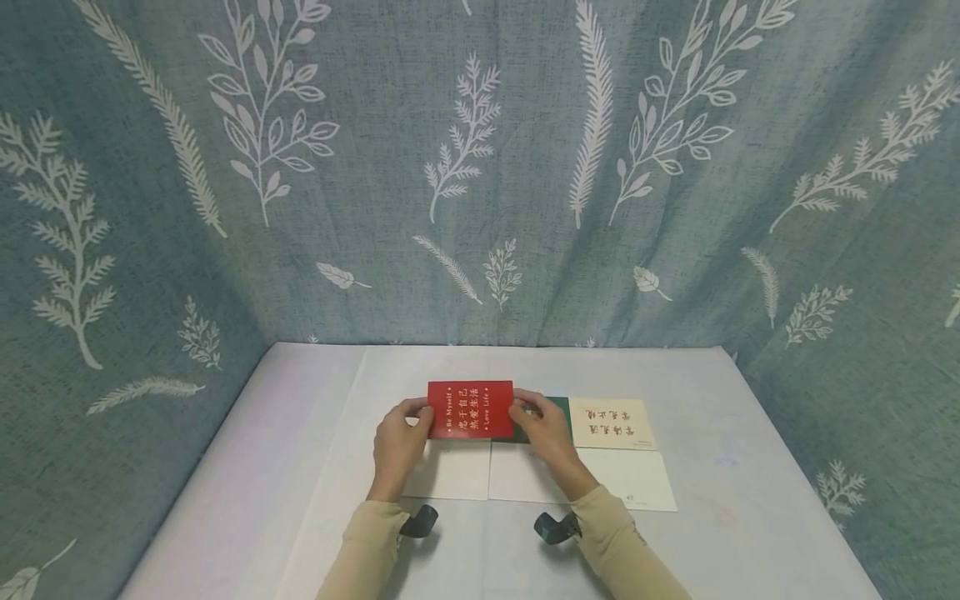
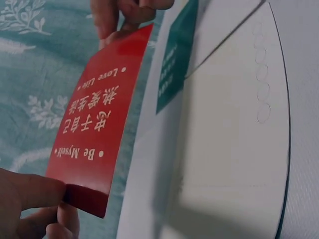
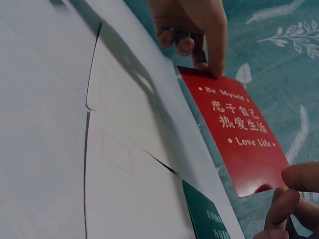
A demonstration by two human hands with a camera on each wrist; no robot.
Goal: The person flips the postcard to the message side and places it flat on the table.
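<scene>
A red card (image 1: 470,410) with pale lettering, "Be Myself" and "Love Life" around Chinese characters, is held up above the table. My left hand (image 1: 401,446) pinches its left end between thumb and fingers. At the other end my right hand (image 1: 549,437) pinches it the same way, as the right wrist view also shows. Beyond the right hand lies a green card (image 1: 562,408), partly hidden by that hand. To its right is a cream card (image 1: 615,423) with dark characters. Closer to me, pale blank-looking cards (image 1: 457,469) lie side by side, printed with faint outlines.
The white-covered table (image 1: 247,508) reaches back to a blue-green curtain (image 1: 525,175) with white leaf patterns. Dark wrist cameras (image 1: 420,522) sit at both sleeves, low over the table. The cards on the table lie flat, edge to edge.
</scene>
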